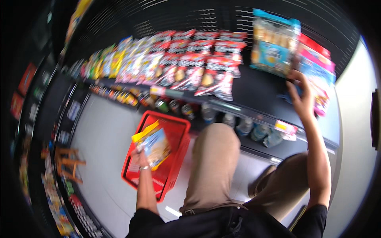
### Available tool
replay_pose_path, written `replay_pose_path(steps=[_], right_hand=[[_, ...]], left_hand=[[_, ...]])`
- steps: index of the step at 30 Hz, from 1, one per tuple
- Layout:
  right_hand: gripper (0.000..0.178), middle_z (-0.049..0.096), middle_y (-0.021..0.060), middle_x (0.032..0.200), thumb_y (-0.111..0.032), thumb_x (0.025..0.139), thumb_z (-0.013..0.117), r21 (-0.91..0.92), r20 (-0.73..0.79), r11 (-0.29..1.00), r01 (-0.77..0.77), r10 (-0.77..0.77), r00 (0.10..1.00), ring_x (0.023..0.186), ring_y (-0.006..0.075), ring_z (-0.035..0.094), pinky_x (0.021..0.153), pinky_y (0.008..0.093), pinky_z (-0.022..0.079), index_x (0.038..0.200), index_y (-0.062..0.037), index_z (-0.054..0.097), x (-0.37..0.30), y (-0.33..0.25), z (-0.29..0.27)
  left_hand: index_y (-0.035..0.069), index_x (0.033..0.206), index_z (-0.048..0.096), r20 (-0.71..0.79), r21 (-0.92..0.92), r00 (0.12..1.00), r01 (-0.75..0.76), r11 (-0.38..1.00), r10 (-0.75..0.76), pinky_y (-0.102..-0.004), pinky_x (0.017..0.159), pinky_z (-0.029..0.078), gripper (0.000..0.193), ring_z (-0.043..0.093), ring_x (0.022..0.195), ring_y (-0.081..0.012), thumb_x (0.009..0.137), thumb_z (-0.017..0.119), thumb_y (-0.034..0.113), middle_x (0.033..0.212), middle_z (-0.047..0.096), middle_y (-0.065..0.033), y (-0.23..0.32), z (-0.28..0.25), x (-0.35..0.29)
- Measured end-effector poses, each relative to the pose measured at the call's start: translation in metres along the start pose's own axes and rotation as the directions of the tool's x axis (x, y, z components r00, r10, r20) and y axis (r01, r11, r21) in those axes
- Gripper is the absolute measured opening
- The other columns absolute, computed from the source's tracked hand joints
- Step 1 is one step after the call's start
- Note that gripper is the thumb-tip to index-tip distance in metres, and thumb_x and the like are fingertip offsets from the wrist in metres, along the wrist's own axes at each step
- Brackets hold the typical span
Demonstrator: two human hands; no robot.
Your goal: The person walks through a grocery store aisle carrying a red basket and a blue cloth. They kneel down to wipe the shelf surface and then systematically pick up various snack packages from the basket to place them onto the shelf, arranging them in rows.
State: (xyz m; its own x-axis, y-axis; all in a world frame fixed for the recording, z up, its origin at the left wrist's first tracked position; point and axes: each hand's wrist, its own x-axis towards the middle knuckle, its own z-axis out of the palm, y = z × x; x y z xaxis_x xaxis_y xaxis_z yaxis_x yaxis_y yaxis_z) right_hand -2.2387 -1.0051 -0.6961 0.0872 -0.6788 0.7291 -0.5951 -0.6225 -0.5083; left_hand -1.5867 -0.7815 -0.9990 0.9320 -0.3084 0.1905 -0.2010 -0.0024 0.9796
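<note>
A black shelf (258, 88) is lined with rows of snack bags (186, 73); a red basket (181, 152) is set on the pale floor (107, 123) below.

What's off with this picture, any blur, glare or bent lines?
Head view, middle: the yellow-and-blue plastic packet and red, black and white snack bags look smeared; head view, right: the smooth white wall looks washed out; head view, left: the long black shelving curves along the dark fisheye rim.

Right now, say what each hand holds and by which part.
The left hand holds a yellow-edged bag by its left edge. The right hand is at the lower corner of a blue pack; any grip is unclear.
</note>
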Motion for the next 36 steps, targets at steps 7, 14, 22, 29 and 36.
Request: replay_pose_path(steps=[7,14,22,29,36], right_hand=[[0.028,0.069,0.0083,0.099,-0.009,0.084,0.068,0.068,-0.034,0.997,0.028,-0.026,0.999,0.085,0.0212,0.065,0.071,0.0315,0.048,0.11,-0.0053,0.059,-0.004,-0.005,-0.026],[0.042,0.069,0.012,0.101,-0.02,0.082,0.073,0.241,0.094,0.971,0.003,-0.026,0.995,0.09,0.028,0.067,0.076,0.0363,0.054,0.118,-0.0034,0.059,-0.013,-0.029,-0.016],[0.078,0.064,0.0261,0.109,-0.039,0.079,0.078,0.304,0.239,0.933,-0.193,0.121,0.963,0.103,0.0409,0.063,0.087,0.0432,0.052,0.134,0.0018,0.041,-0.024,-0.037,-0.007],[0.067,0.067,0.0238,0.106,-0.031,0.081,0.076,0.187,0.003,0.919,-0.346,0.352,0.936,0.101,0.0396,0.064,0.085,0.0424,0.052,0.132,0.0001,0.043,-0.026,0.025,0.0],[0.073,0.066,0.0251,0.103,-0.031,0.081,0.075,-0.059,-0.032,0.927,-0.37,0.369,0.929,0.096,0.0421,0.064,0.08,0.0472,0.051,0.136,-0.0005,0.039,-0.023,0.062,0.012]], left_hand=[[-0.002,0.113,0.049,0.16,-0.21,0.888,-0.396,0.894,0.431,-0.0341,0.093,0.044,0.034,0.053,0.102,-0.0166,0.09,0.069,0.014,0.112,0.055,-0.0088,0.23,0.021,-0.019],[0.0,0.12,0.051,0.367,-0.721,0.761,-0.131,0.68,0.535,-0.0348,0.097,0.045,0.031,0.057,0.109,-0.0184,0.094,0.063,0.01,0.118,0.06,-0.0107,0.392,0.119,-0.095],[0.002,0.123,0.055,0.735,-0.639,0.471,0.241,0.73,0.488,-0.0342,0.098,0.046,0.033,0.058,0.107,-0.0174,0.093,0.064,0.015,0.116,0.061,-0.0062,0.428,0.295,-0.214],[0.007,0.124,0.056,0.909,-0.414,0.208,0.358,0.837,0.361,-0.0295,0.096,0.043,0.035,0.056,0.106,-0.0121,0.098,0.059,0.03,0.117,0.063,-0.0016,0.408,0.389,-0.247],[0.006,0.141,0.042,0.91,-0.401,0.239,0.3,0.866,0.338,-0.0313,0.101,0.04,0.051,0.05,0.116,-0.0152,0.096,0.062,0.018,0.127,0.055,-0.0051,0.351,0.429,-0.273]])
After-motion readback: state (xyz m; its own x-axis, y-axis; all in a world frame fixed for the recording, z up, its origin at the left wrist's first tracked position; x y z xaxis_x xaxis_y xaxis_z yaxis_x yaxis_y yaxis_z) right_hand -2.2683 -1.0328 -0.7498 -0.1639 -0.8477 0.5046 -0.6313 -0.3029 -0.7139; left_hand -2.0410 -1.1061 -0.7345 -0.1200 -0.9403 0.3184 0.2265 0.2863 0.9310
